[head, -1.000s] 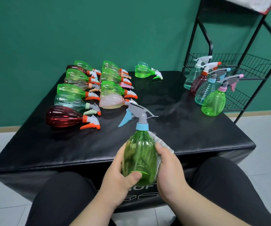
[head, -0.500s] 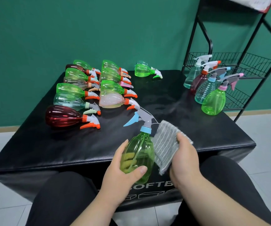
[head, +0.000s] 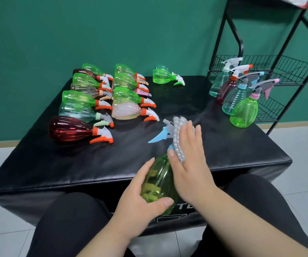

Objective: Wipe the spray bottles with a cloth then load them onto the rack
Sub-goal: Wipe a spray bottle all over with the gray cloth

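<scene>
We see glossy clear plastic bottles (head: 79,100), a ribbed grey cloth (head: 177,140), a matt black padded table (head: 233,145) and a black wire rack (head: 286,69).

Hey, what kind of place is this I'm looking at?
Probably a staged indoor work area: a black padded block serves as table, rows of spray bottles lie on it, and a wire rack stands by a plain green wall.
</scene>
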